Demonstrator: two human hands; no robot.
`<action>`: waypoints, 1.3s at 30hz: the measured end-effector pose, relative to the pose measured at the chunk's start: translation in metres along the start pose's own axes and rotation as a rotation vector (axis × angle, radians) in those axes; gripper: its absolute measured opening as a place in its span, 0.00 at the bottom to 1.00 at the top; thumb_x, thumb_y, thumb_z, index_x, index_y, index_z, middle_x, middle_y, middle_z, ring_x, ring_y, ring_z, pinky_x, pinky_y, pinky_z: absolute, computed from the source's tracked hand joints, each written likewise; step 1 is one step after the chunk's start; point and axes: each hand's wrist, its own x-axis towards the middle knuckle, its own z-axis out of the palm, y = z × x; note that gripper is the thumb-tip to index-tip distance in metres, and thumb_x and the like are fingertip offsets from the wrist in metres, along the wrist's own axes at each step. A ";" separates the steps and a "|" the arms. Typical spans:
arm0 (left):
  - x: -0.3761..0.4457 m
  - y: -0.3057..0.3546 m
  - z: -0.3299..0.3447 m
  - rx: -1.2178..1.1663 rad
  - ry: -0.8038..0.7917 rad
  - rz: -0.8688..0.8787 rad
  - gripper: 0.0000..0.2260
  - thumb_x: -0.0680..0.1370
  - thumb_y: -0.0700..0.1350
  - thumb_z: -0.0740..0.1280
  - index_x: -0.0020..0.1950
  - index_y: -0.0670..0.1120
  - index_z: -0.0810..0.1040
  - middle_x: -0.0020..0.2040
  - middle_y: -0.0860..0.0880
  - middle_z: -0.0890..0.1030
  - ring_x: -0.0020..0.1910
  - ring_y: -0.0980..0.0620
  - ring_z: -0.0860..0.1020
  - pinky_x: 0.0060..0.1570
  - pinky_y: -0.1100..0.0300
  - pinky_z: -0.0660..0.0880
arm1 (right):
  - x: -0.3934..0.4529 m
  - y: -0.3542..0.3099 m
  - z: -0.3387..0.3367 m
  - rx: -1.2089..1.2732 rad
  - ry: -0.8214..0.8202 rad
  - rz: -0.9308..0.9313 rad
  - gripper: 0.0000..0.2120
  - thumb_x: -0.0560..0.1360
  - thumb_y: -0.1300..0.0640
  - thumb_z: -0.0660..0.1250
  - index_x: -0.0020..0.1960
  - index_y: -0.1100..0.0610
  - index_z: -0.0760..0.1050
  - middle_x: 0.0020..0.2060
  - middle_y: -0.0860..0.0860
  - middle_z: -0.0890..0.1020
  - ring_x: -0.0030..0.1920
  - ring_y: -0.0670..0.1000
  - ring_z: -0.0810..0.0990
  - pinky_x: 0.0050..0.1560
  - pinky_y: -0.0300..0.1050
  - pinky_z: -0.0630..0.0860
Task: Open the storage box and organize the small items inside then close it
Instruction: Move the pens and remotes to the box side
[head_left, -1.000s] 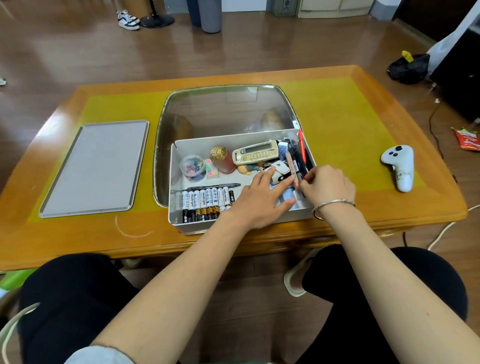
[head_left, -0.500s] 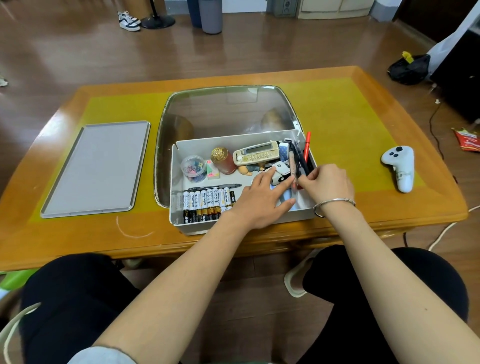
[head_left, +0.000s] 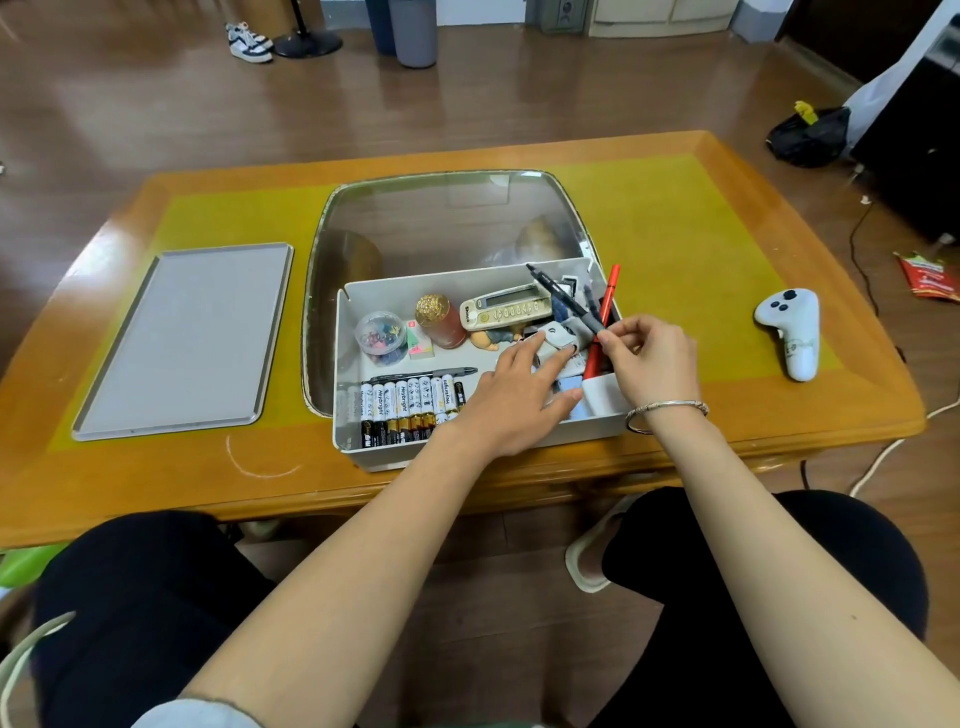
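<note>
Here, right of centre, the right hand pinches 2 light, stiff pens, seemingly mid-barrel, while the left hand rests flat, fingers relaxed, in the storage box.

Setting: home living room. Evidence: low wooden surface; wood-plank floor; sneakers, upper left; slipper below; game controller, right.

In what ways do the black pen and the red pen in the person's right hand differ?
The black pen is dark and its tip points up and to the left, across the calculator; the red pen is bright and stands steeper, its top past the storage box wall. Both are slim and pinched together by the right hand.
</note>
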 end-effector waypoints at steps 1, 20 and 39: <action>-0.001 0.002 -0.002 -0.028 0.079 0.007 0.24 0.82 0.57 0.55 0.76 0.51 0.59 0.77 0.47 0.57 0.75 0.47 0.54 0.70 0.44 0.58 | 0.000 0.001 -0.001 0.025 0.002 -0.012 0.03 0.73 0.55 0.70 0.42 0.54 0.79 0.31 0.47 0.78 0.35 0.49 0.78 0.39 0.42 0.73; -0.036 -0.056 -0.047 0.129 0.526 -0.172 0.13 0.81 0.49 0.62 0.63 0.50 0.78 0.53 0.47 0.83 0.53 0.44 0.75 0.48 0.53 0.62 | 0.017 0.006 0.001 -0.199 0.026 -0.038 0.10 0.72 0.49 0.70 0.48 0.54 0.79 0.44 0.52 0.80 0.47 0.54 0.78 0.42 0.43 0.67; -0.068 -0.105 -0.059 0.013 0.704 -0.436 0.11 0.83 0.46 0.56 0.61 0.44 0.74 0.55 0.45 0.78 0.56 0.47 0.69 0.49 0.57 0.63 | 0.032 -0.004 0.023 -0.379 0.019 -0.023 0.09 0.69 0.46 0.70 0.40 0.51 0.79 0.41 0.51 0.77 0.46 0.56 0.77 0.42 0.45 0.70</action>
